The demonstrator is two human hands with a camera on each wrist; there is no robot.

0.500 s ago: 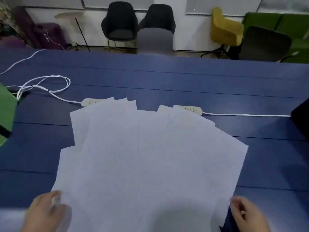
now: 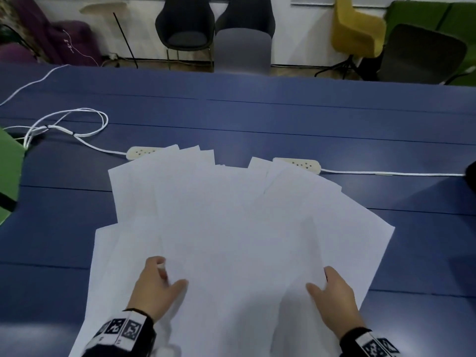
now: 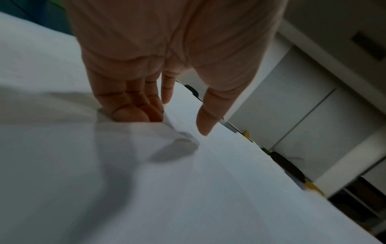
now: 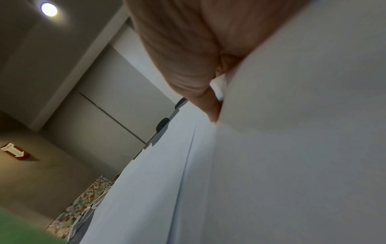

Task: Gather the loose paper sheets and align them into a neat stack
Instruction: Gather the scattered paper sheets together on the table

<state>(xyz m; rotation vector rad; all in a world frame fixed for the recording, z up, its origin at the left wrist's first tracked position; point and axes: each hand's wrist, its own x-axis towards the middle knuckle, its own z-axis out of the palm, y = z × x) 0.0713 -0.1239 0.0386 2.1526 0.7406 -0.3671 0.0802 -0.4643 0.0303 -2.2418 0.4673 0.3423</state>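
Several white paper sheets (image 2: pixel 231 228) lie fanned out and overlapping on the blue table (image 2: pixel 257 119). My left hand (image 2: pixel 167 275) rests on the lower left of the fan. In the left wrist view its straight fingers (image 3: pixel 129 105) push into a rumple of paper (image 3: pixel 104 165), and the thumb stands apart above the sheet. My right hand (image 2: pixel 319 279) is at the lower right. Its fingers slip under a sheet's edge and its thumb (image 2: pixel 313 288) lies on top. In the right wrist view the paper (image 4: pixel 292 132) bulges over the hidden fingers beside the thumb (image 4: pixel 212 109).
Two white power strips (image 2: pixel 139 152) (image 2: pixel 298 164) with cords lie at the fan's far edge, partly under the sheets. A coiled white cable (image 2: pixel 77 122) lies at the left, near a green object (image 2: pixel 9 176). Chairs (image 2: pixel 185 27) stand beyond the table.
Both hands have moved up and inward from the fan's bottom corners onto the sheets. The left one now presses on the paper; the right one has slid under a sheet's edge.
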